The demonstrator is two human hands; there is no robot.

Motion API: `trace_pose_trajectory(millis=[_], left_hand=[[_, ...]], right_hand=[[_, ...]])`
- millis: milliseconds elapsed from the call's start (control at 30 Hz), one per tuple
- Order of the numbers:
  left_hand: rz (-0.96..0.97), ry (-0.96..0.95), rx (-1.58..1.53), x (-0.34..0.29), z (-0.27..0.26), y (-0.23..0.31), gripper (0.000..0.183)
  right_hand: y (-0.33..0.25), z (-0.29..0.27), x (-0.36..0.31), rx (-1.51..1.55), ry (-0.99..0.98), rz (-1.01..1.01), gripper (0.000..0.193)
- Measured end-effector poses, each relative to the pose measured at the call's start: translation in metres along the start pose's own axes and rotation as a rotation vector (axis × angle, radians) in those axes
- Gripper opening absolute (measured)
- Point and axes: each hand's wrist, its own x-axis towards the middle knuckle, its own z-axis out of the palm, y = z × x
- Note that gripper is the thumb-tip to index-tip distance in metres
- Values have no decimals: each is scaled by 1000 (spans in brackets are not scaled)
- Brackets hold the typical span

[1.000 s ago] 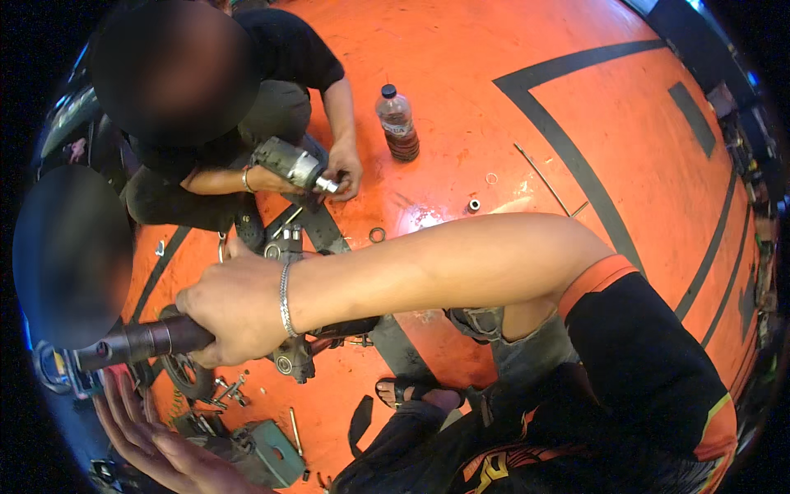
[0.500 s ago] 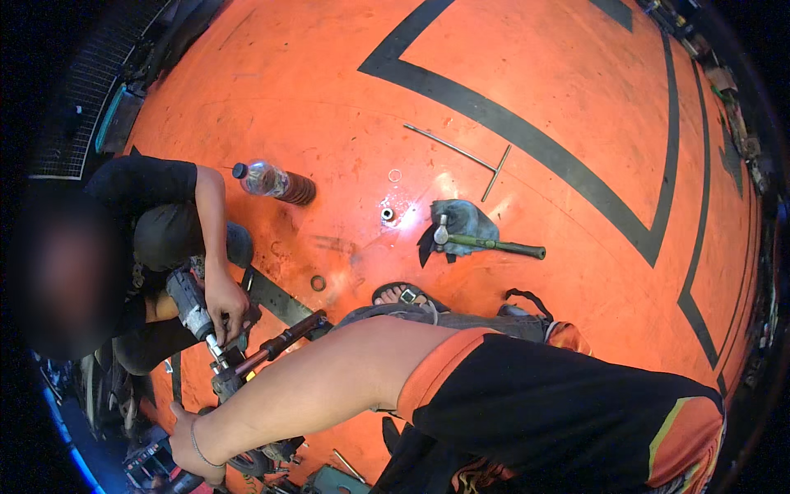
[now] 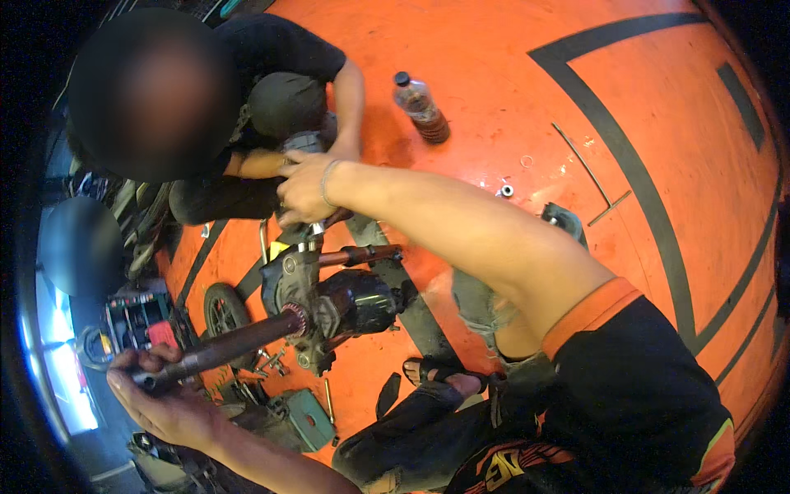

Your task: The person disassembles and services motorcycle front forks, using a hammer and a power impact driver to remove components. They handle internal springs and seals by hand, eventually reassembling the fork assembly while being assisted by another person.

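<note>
My left hand (image 3: 156, 399) is closed round the free end of a steel steering stem (image 3: 239, 342). That tube rises from a dirty motorcycle fork clamp (image 3: 288, 280), with a shiny fork tube (image 3: 358, 253) and a black rounded part (image 3: 362, 300) beside it. My right hand (image 3: 309, 188), with a bracelet at the wrist, curls over the front of a grey impact wrench (image 3: 304, 142). Its socket (image 3: 311, 239) meets the clamp below my fingers. A co-worker's hand lies partly hidden behind mine on the wrench.
A co-worker (image 3: 288, 41) squats across from me. A bottle of dark liquid (image 3: 424, 111), a T-handle wrench (image 3: 592, 177) and a loose socket (image 3: 505, 191) rest on the orange floor. Nearer stand a small wheel (image 3: 226, 313), a green case (image 3: 309, 420) and a toolbox (image 3: 140, 321).
My view has swung left. My right hand has gone from low beside the fork clamp up onto the impact wrench. My left hand now shows, gripping the steering stem.
</note>
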Motion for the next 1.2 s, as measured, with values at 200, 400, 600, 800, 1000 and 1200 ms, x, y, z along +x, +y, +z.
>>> trace_pose_trajectory(millis=[200,400,600,800,1000,1200], left_hand=[[20,-33,-102,4,-1,-9,34],[34,-21,-104,4,0,-11,33],[65,-5,-37,3,12,-15,36],[63,61,-7,2,14,-10,37],[107,52,66,4,9,-20,39],[178,50,134,7,21,-23,39]], right_hand=[[20,7,5,193,193,40,37],[40,24,-2,211,217,33,30],[40,23,-27,-10,361,243,22],[42,19,-34,87,-148,414,23],[82,44,-6,760,-933,767,44],[146,94,14,931,-1239,912,47]])
